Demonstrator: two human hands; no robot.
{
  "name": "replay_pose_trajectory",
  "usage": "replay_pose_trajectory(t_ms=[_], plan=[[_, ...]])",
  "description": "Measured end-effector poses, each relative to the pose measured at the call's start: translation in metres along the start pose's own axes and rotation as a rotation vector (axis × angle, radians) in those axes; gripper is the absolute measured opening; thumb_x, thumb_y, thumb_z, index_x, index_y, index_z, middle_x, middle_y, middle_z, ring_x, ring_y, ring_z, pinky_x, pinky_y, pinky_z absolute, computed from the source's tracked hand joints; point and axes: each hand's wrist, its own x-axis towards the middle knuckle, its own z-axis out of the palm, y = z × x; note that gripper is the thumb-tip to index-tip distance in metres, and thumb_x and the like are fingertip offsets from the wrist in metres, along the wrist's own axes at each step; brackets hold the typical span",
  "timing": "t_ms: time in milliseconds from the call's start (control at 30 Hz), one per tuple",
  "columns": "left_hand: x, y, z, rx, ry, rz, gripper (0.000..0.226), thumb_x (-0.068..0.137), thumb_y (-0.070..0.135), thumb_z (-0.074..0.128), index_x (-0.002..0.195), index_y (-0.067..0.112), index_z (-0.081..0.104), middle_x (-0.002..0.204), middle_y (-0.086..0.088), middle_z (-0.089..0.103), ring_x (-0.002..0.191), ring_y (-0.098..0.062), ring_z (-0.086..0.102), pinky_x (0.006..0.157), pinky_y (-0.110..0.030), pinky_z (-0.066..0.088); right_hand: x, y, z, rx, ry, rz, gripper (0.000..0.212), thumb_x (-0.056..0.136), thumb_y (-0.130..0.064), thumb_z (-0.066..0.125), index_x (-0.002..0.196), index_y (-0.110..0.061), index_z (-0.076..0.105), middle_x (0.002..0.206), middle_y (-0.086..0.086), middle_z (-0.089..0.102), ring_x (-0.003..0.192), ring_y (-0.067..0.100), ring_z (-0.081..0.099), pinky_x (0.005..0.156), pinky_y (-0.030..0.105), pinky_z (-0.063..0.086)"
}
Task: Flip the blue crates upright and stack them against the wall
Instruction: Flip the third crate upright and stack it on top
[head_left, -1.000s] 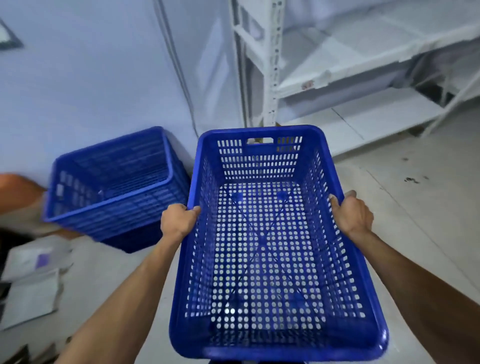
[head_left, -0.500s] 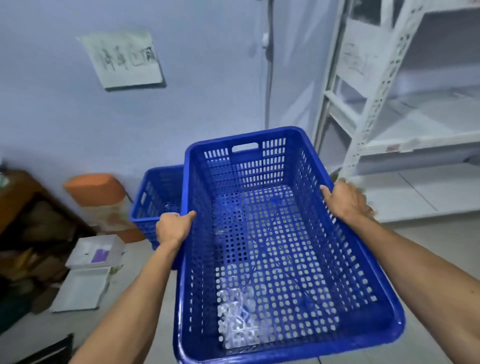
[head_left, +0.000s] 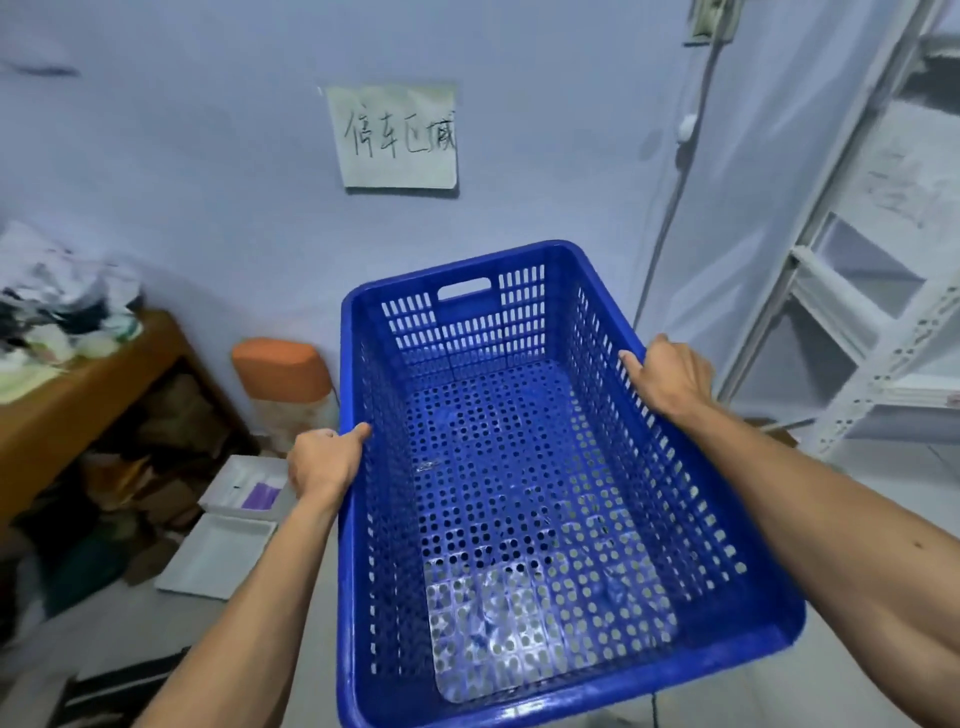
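Observation:
I hold one upright blue perforated crate (head_left: 519, 499) in front of me, its open top facing up and its far end with the handle slot pointing at the wall (head_left: 208, 182). My left hand (head_left: 324, 460) grips the crate's left long rim. My right hand (head_left: 670, 376) grips the right long rim, further from me. The crate is tilted slightly, right side higher. Other blue crates are hidden behind or below the held crate; through its holes I see only dim blue shapes.
A paper sign (head_left: 397, 137) hangs on the wall ahead. A cluttered wooden desk (head_left: 78, 384) stands at left, with white boxes (head_left: 221, 551) on the floor beside it. An orange-topped object (head_left: 280, 366) sits against the wall. White metal shelving (head_left: 857, 364) stands at right.
My view has swung left and up toward the wall with the sign. The held crate has moved over the crate that stood on the floor, which is no longer visible beside it.

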Motion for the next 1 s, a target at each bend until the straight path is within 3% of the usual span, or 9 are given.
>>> replay_pose_trajectory(t_ms=[100, 300, 567, 667, 767, 1000], plan=[[0.019, -0.007, 0.006, -0.015, 0.036, -0.066, 0.048, 0.076, 0.047, 0.072, 0.061, 0.004, 0.059, 0.061, -0.008, 0.062, 0.060, -0.028, 0.060, 0.052, -0.031, 0.040, 0.042, -0.030, 0.019, -0.026, 0.002, -0.105, 0.045, 0.098, -0.049, 0.047, 0.087, -0.007, 0.050, 0.068, 0.006, 0.055, 0.064, 0.029, 0.056, 0.062, 0.036, 0.044], [0.067, 0.004, 0.048, 0.005, 0.129, -0.193, 0.048, 0.074, 0.053, 0.070, 0.063, 0.007, 0.066, 0.069, -0.009, 0.068, 0.070, -0.032, 0.066, 0.072, -0.041, 0.057, 0.149, -0.085, 0.064, -0.074, -0.046, -0.302, 0.041, 0.100, -0.047, 0.045, 0.090, -0.007, 0.048, 0.063, 0.002, 0.046, 0.062, 0.027, 0.053, 0.060, 0.035, 0.039], [0.102, 0.018, 0.103, 0.131, 0.267, -0.274, 0.052, 0.085, 0.050, 0.060, 0.062, 0.004, 0.065, 0.063, -0.010, 0.063, 0.062, -0.031, 0.060, 0.064, -0.037, 0.051, 0.273, -0.148, 0.123, -0.106, -0.097, -0.523, 0.041, 0.101, -0.046, 0.042, 0.100, -0.006, 0.049, 0.066, 0.003, 0.046, 0.061, 0.026, 0.049, 0.057, 0.034, 0.036], [0.103, 0.021, 0.121, 0.179, 0.328, -0.313, 0.052, 0.088, 0.048, 0.059, 0.069, 0.001, 0.069, 0.070, -0.015, 0.067, 0.069, -0.034, 0.062, 0.068, -0.038, 0.050, 0.303, -0.181, 0.156, -0.035, -0.196, -0.502, 0.033, 0.098, -0.038, 0.047, 0.112, -0.008, 0.049, 0.086, 0.012, 0.062, 0.072, 0.030, 0.054, 0.062, 0.035, 0.038], [0.107, 0.029, 0.135, 0.192, 0.323, -0.340, 0.049, 0.089, 0.048, 0.058, 0.076, 0.002, 0.071, 0.077, -0.018, 0.071, 0.078, -0.037, 0.067, 0.072, -0.037, 0.052, 0.325, -0.203, 0.182, 0.041, -0.318, -0.400, 0.034, 0.093, -0.023, 0.049, 0.126, -0.017, 0.051, 0.106, 0.013, 0.067, 0.093, 0.032, 0.062, 0.080, 0.037, 0.041], [0.125, 0.034, 0.158, 0.064, 0.220, -0.396, 0.043, 0.088, 0.040, 0.057, 0.066, 0.003, 0.060, 0.059, -0.007, 0.060, 0.062, -0.030, 0.057, 0.063, -0.033, 0.045, 0.362, -0.246, 0.224, 0.059, -0.358, -0.295, 0.045, 0.089, -0.019, 0.052, 0.134, -0.023, 0.053, 0.111, 0.015, 0.065, 0.103, 0.036, 0.059, 0.092, 0.042, 0.037]])
